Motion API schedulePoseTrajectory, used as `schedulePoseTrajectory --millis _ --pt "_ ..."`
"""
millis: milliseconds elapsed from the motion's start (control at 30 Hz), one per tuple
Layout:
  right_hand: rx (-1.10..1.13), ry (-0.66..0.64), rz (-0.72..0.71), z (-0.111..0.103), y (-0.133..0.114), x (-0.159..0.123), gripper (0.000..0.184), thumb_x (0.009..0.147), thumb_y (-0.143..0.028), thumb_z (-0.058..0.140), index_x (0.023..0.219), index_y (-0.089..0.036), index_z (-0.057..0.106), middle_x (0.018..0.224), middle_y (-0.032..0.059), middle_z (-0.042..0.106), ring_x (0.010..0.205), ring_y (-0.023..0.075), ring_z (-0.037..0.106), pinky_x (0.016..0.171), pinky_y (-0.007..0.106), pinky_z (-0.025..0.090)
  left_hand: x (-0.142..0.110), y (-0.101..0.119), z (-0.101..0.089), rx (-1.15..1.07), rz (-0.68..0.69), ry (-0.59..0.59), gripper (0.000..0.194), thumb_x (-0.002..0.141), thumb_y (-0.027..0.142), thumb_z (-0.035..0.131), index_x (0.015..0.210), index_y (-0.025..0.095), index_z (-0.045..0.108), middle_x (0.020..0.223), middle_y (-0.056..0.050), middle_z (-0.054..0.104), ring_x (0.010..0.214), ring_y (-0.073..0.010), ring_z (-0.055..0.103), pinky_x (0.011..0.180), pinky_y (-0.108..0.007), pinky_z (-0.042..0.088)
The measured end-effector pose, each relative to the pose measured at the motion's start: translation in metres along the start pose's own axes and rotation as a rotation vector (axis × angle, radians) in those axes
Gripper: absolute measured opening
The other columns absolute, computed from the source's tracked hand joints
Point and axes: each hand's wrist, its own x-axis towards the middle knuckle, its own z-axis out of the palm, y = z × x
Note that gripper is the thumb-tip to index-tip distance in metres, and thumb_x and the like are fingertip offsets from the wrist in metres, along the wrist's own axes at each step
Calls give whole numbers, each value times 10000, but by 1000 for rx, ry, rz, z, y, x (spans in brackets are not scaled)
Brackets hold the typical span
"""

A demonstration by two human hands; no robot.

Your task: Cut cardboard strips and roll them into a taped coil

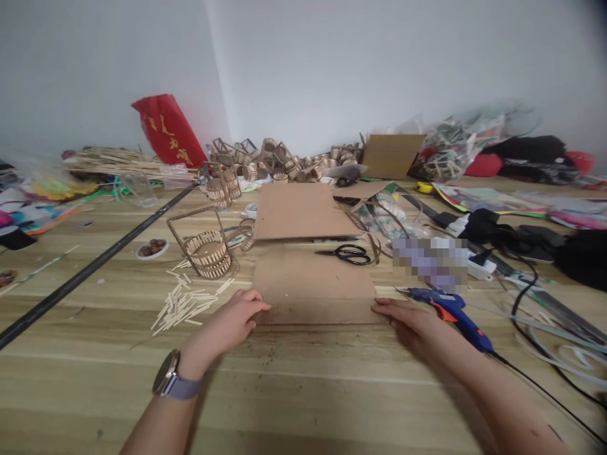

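Note:
A flat brown cardboard sheet [315, 287] lies on the wooden table in front of me, a crease running across it near its front edge. My left hand [239, 316], with a watch on the wrist, grips the sheet's left edge near the front corner. At the opposite edge, my right hand [408, 321] holds the sheet with its fingers nearly straight. Black-handled scissors [351, 254] rest on the far part of the sheet. Just beyond, a larger piece of cardboard [298, 212] lies flat. To the right of my right hand is a blue glue gun [450, 309].
Left of the sheet are a small stick basket [208, 253] with a tall handle, loose short sticks [183, 306] and a white dish [152, 249]. A long black bar [102, 256] crosses the left side. Many small baskets [284, 161] pile up along the wall. Cables clutter the right.

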Motion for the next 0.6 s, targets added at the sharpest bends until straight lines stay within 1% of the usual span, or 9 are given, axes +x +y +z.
schedulePoseTrajectory --millis 333,500,600 --pt "-15 -5 16 0 0 1 422 816 -173 485 1163 -240 717 1251 100 684 1177 262 628 1003 442 512 -1 8 -5 5 -22 -3 533 733 -27 485 1177 216 653 1164 -67 595 1108 -227 512 1009 -366 412" --pt "-14 -26 8 0 2 2 420 816 -186 484 1165 -224 714 1253 112 680 1181 270 626 998 449 516 -1 11 -7 11 -31 -17 531 734 -30 486 1183 196 657 1160 -79 599 1109 -230 518 1010 -366 414" --pt "-9 -19 12 0 4 2 408 810 -196 501 1154 -238 717 1240 103 688 1178 271 628 997 450 516 0 11 -7 8 -31 -11 515 740 -6 500 1174 217 668 1165 -71 604 1106 -232 518 1001 -363 423"
